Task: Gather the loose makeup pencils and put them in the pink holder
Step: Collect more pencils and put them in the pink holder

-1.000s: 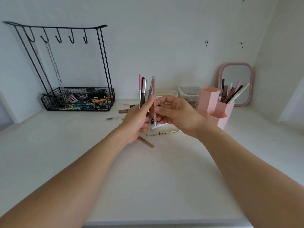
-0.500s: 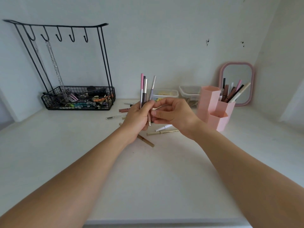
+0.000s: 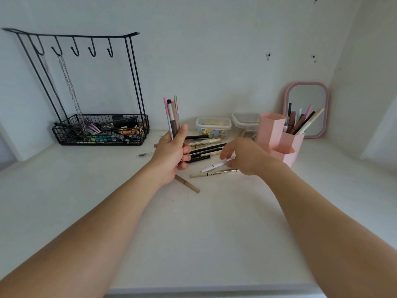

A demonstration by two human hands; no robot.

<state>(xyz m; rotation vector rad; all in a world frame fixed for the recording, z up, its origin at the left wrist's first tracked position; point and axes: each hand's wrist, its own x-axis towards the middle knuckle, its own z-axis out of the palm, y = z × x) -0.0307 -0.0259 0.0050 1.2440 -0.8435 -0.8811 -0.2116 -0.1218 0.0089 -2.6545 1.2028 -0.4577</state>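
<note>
Just left of the pink plastic holder (image 3: 279, 138), with its hexagonal compartments, the person's right hand (image 3: 242, 157) has let go of the bundle it was steadying a moment ago and dropped toward the white tabletop (image 3: 193, 233); its fingers are loosely spread, holding nothing, with the tips close to or perhaps touching a slim white pencil (image 3: 214, 166). Further left of the holder, the left hand (image 3: 171, 155) stays curled round a handful of upright makeup pencils (image 3: 171, 117), now more tightly bunched, their long axes near vertical and tips pointing up. To my eye one more piece has joined the bunch and the next pick is beginning. Between the two hands a cluster of black and cream pencils (image 3: 204, 150) lies roughly pointing toward the holder; a gold pencil (image 3: 214, 173) lies likewise, just nearer me. A tan pencil (image 3: 187, 183) angles away from under the left wrist. The holder's tallest back compartment already carries several pencils leaning right.
</note>
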